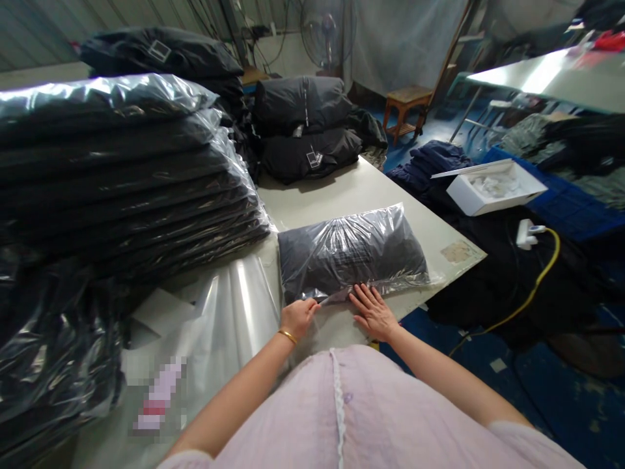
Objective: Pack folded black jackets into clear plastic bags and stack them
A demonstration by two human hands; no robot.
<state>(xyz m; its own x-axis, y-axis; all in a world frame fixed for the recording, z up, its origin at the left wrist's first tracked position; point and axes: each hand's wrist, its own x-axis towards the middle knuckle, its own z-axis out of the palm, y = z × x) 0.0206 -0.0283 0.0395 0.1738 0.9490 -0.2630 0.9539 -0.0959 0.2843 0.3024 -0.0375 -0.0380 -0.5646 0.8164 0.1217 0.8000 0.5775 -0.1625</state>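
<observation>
A dark folded garment in a clear plastic bag [351,251] lies on the white table right in front of me. My left hand [299,317] pinches the near edge of the bag at its left part. The fingers of my right hand [375,311] lie stretched out and spread on the near edge, right of the left hand. Clear plastic sheets [234,306] lie flat on the table to the left of the bag.
A tall stack of bagged dark garments [117,169] stands at the left. Folded black garments [307,124] are piled at the back of the table [312,198]. Right of the table's corner are an opened white box [493,189], a yellow cable [537,280] and dark cloth.
</observation>
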